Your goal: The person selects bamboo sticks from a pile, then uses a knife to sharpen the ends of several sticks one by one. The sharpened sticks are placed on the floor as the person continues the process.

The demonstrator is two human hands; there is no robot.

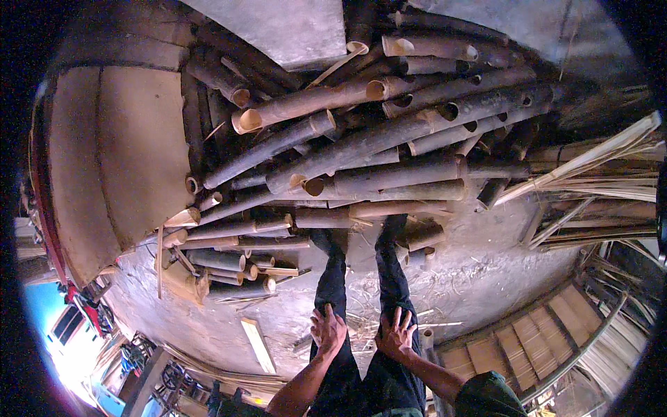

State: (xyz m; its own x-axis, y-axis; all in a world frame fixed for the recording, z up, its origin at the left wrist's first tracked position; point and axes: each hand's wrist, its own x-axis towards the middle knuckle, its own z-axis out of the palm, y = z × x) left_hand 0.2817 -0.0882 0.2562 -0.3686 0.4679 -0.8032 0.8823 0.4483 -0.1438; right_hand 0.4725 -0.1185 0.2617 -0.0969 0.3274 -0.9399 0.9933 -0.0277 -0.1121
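My left hand (328,331) rests on my left thigh near the knee, fingers stretched out over the dark trousers (331,283). On the other leg lies my right hand (397,335), its fingers spread and nothing in them. Beyond my feet is a heap of cut bamboo poles (389,177), many with hollow ends facing me. The nearest bamboo piece (323,218) lies close by my left foot. Neither hand touches the bamboo.
Short bamboo pieces (219,260) lie at left, below a large tan panel (118,160). Split bamboo strips (590,163) are stacked at right, above a slatted bamboo panel (528,326). A flat wooden strip (258,345) and shavings lie on the floor (306,295).
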